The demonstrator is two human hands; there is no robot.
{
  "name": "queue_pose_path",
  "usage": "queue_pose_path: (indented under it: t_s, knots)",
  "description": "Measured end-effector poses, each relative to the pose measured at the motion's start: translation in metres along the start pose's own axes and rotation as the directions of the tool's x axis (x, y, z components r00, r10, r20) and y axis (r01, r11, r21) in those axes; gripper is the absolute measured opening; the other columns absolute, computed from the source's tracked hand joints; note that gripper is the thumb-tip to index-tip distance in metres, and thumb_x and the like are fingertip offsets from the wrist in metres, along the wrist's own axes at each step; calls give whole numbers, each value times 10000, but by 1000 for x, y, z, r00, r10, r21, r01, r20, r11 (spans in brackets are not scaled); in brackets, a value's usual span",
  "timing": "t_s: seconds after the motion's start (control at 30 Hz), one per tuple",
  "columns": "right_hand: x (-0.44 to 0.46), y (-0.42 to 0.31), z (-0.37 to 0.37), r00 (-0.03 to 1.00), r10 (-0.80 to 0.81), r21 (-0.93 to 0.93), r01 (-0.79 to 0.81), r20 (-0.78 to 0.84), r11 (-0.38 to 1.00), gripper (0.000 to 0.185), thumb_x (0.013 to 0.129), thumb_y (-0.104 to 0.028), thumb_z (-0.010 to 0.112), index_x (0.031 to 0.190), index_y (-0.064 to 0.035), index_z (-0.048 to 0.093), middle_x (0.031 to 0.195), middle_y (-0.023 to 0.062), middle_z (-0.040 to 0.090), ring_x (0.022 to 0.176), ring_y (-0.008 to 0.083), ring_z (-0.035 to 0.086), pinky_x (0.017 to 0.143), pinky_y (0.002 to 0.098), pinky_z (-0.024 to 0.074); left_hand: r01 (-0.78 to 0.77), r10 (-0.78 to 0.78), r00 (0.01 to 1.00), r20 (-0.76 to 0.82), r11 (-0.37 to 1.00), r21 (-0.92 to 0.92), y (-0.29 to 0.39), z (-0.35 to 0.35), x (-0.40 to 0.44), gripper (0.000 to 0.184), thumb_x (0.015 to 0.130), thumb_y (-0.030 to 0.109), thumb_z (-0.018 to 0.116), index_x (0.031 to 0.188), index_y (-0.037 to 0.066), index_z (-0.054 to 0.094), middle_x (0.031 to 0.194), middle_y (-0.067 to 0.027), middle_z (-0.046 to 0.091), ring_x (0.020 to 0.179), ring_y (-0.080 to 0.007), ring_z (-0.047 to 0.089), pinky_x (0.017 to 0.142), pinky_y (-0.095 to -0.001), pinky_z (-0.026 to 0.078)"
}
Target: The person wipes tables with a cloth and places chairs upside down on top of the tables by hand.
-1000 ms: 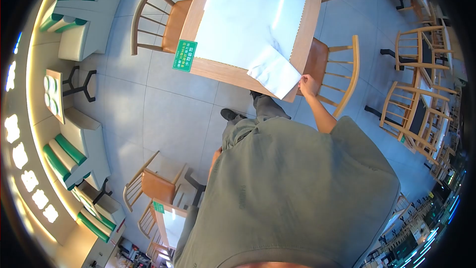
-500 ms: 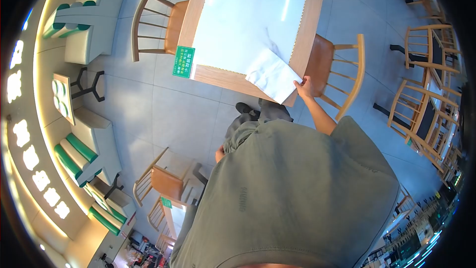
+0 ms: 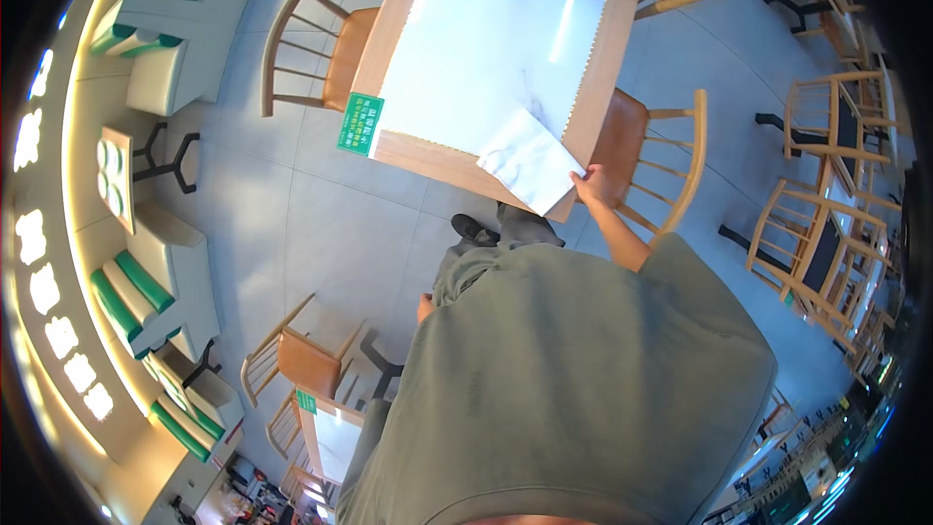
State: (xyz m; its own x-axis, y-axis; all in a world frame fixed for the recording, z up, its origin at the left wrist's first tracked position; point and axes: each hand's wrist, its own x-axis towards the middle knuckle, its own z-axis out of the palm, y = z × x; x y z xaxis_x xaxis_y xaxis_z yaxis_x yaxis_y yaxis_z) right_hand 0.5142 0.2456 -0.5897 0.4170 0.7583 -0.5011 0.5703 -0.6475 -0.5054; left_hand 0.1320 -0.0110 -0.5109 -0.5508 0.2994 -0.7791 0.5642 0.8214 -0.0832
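A folded white cloth (image 3: 530, 161) lies over the near right corner of a wood-edged table (image 3: 428, 157) with a white marbled top. Its lower end reaches past the table's near edge. My right hand (image 3: 591, 186) pinches the cloth's right corner between thumb and fingers. Down beside my left thigh is my left hand (image 3: 426, 307), mostly hidden by my shirt, so its fingers cannot be made out. A green sign with print (image 3: 361, 123) sits at the table's near left corner.
Wooden chairs with brown seats stand left (image 3: 347, 58) and right (image 3: 619, 144) of the table. Another chair (image 3: 309, 362) is at the lower left. Booth seats (image 3: 175, 68) line the left wall. More chairs (image 3: 821, 233) stand on the far right.
The cloth and my right hand have shifted slightly toward me, the hand still at the cloth's corner. The whole view has moved a little.
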Motion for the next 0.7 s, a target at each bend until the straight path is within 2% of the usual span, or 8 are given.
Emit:
queue_pose_path:
  t_s: [0.13,0.2,0.33,0.4,0.43,0.5,0.6,0.7]
  knots:
    - [-2,13,13,995,48,41,-45,-86,998,541,669,-361,816,1017,-49,544,910,123,646,863,281,628,761,392,491,-135,133,990,52,991,21,6,7,6,340,847,297,529,1149,149,584,1025,-180,661,1015,-350,611,827,-451,481]
    - [-8,5,7,987,155,93,-159,47,983,525,674,-340,819,1017,-46,550,918,129,642,873,280,625,756,395,492,-194,192,979,74,981,28,7,9,10,335,844,289,531,1142,147,586,1020,-181,663,1008,-350,614,820,-451,483]
    - [-21,-18,-3,968,225,289,-247,110,925,569,690,-285,829,1078,-22,507,988,113,591,896,214,573,789,359,473,-279,277,957,85,960,18,4,7,21,324,837,274,535,1128,143,590,1010,-181,665,993,-351,620,807,-451,487]
    - [-25,-21,-3,968,239,389,-194,-71,901,583,670,-277,839,1077,-25,506,1048,133,561,959,241,546,825,369,454,-314,312,946,84,949,12,1,2,25,318,834,267,537,1121,141,593,1005,-181,666,985,-351,623,801,-451,489]
    - [-21,-18,0,969,238,395,-193,-69,898,583,670,-277,839,1077,-25,506,1048,133,561,959,241,546,825,369,454,-330,329,941,80,944,9,2,-2,28,316,833,263,538,1118,140,594,1002,-181,667,981,-351,625,798,-451,490]
    - [-15,-11,3,962,-124,1,129,-245,992,570,649,-273,846,1041,-41,504,1047,144,538,979,279,527,837,380,444,-358,356,931,74,934,6,-2,-10,32,310,829,256,541,1111,138,596,997,-181,668,974,-352,628,792,-452,492]
    - [-15,-20,-9,990,-64,-30,61,-122,998,481,655,-276,834,949,-57,522,987,140,537,970,297,521,827,378,442,-372,371,927,65,928,8,-8,-26,30,305,826,248,543,1104,136,598,992,-182,669,967,-352,631,785,-452,494]
    - [-13,-27,-19,997,-83,-117,82,-5,990,396,681,-284,818,848,-64,535,973,140,535,954,287,528,816,375,443,-250,244,968,57,959,137,21,-69,12,286,792,170,556,1070,123,604,936,-176,679,904,-362,646,741,-459,503]
